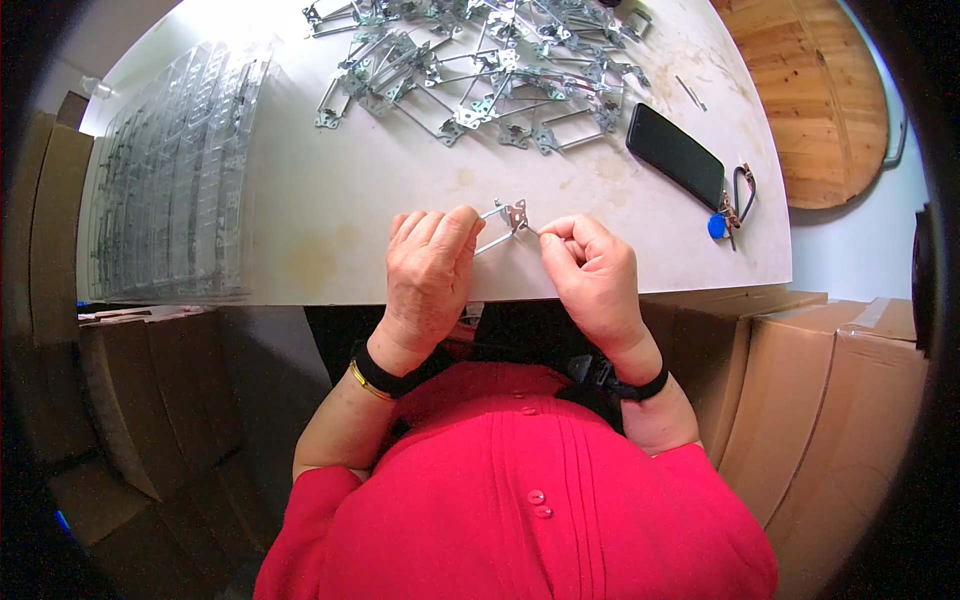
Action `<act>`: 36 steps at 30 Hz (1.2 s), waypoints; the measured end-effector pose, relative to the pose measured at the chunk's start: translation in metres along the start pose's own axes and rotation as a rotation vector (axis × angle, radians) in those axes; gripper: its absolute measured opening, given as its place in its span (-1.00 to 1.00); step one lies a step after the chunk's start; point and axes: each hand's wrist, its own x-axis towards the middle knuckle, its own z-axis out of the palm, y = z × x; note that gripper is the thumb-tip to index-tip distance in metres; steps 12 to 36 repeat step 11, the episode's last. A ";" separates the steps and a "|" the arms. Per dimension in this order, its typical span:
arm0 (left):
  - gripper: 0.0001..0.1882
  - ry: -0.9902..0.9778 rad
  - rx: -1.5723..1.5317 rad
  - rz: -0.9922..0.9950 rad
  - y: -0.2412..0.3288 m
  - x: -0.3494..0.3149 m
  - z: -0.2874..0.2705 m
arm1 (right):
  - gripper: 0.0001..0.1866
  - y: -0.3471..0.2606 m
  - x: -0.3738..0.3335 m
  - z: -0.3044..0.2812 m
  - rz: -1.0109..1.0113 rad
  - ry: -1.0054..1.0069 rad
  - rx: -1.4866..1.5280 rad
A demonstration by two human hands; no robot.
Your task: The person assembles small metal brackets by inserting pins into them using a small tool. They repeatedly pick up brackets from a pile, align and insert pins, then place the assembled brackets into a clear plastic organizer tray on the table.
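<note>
Near the table's front edge, my left hand (432,262) is closed around the rods of a small metal bracket with rods (516,215). Its flat plate with cut-out holes sticks out to the right, between my two hands. My right hand (594,268) pinches a thin rod end at the right side of that plate, thumb against forefinger. The parts of the bracket inside my left fist are hidden. Farther back lies a loose pile of similar metal brackets with rods (480,75), tangled together.
Clear plastic trays (180,170) stand stacked at the table's left. On the right lie a black phone (676,155), keys with a blue tag (722,222) and a thin metal pin (690,92). Cardboard boxes (820,400) flank me below the white table (330,240). A round wooden board (815,95) stands beyond.
</note>
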 end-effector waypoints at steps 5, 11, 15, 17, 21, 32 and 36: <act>-0.84 0.004 -0.004 0.012 -0.001 -0.001 0.002 | -0.93 0.003 -0.001 0.003 -0.014 0.038 -0.037; -0.92 -0.010 -0.003 0.001 0.001 0.001 -0.001 | -0.94 0.002 0.000 0.000 0.032 0.012 0.014; -0.92 -0.010 -0.003 0.001 0.001 0.001 -0.001 | -0.94 0.002 0.000 0.000 0.032 0.012 0.014; -0.92 -0.010 -0.003 0.001 0.001 0.001 -0.001 | -0.94 0.002 0.000 0.000 0.032 0.012 0.014; -0.92 -0.010 -0.003 0.001 0.001 0.001 -0.001 | -0.94 0.002 0.000 0.000 0.032 0.012 0.014; -0.92 -0.010 -0.003 0.001 0.001 0.001 -0.001 | -0.94 0.002 0.000 0.000 0.032 0.012 0.014; -0.92 -0.010 -0.003 0.001 0.001 0.001 -0.001 | -0.94 0.002 0.000 0.000 0.032 0.012 0.014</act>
